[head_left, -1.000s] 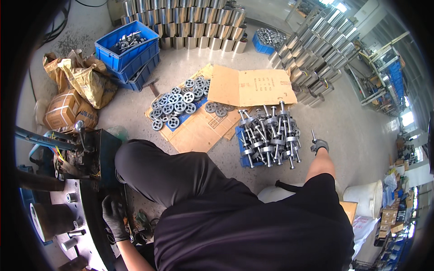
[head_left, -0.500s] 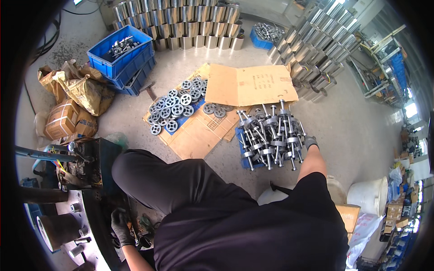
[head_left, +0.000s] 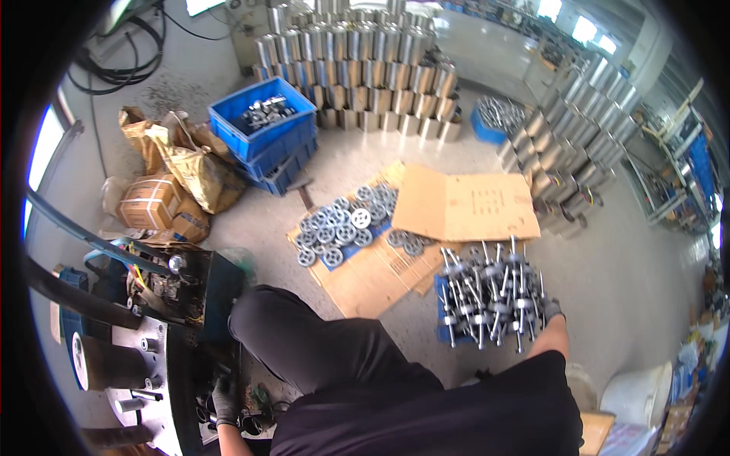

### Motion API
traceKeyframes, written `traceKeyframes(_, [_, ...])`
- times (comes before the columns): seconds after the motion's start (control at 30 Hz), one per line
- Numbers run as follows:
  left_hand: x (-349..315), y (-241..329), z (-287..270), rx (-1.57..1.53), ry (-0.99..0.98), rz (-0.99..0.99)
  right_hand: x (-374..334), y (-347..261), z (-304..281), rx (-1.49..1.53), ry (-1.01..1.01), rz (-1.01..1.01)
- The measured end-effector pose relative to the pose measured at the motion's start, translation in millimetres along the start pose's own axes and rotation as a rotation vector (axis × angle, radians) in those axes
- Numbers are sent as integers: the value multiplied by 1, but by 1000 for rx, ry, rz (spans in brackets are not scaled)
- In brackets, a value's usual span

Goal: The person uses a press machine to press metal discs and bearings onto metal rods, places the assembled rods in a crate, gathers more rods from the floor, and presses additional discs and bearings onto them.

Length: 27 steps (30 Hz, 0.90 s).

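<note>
My right hand [head_left: 553, 308], in a grey glove, is at the right edge of a heap of metal shafts [head_left: 494, 292] with round collars. Its fingers are curled at the end of one shaft, partly hidden by the heap. The shafts lie crisscrossed over a blue bin [head_left: 443, 323], little of which shows. Far to the left, my left hand [head_left: 225, 398], also gloved, is low beside the dark machine [head_left: 163, 380]. Its fingers look loosely extended, and nothing shows in them.
Spoked metal discs [head_left: 334, 228] lie on flattened cardboard [head_left: 357, 285] ahead. An unfolded carton [head_left: 487, 205] lies beyond the shafts. Stacked blue crates [head_left: 258, 140], sacks [head_left: 194, 163] and a taped box [head_left: 150, 201] stand left. Shiny cylinders [head_left: 365, 76] are stacked behind. A white bucket [head_left: 637, 395] stands at right.
The view has tilted up and turned left, so everything sits lower and farther right in it. My right hand stays at the same edge of the shafts, and my left stays by the machine.
</note>
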<state>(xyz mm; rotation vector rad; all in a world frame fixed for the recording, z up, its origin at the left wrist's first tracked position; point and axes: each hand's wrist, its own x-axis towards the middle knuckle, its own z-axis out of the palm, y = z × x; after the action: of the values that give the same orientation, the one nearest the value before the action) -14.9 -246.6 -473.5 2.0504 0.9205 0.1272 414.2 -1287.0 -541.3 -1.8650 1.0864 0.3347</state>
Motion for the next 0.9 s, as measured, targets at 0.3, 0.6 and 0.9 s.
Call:
traceKeyframes(0.3, [-9, 16, 4, -98, 15, -42, 11, -2, 17, -162, 209, -3])
traceKeyframes(0.6, [-7, 9, 3, 24, 16, 26, -19, -32, 40, -545, 447, 112])
traceKeyframes(0.9, [-6, 17, 0, 203, 24, 51, -104, -69, 58, -525, 583, 121])
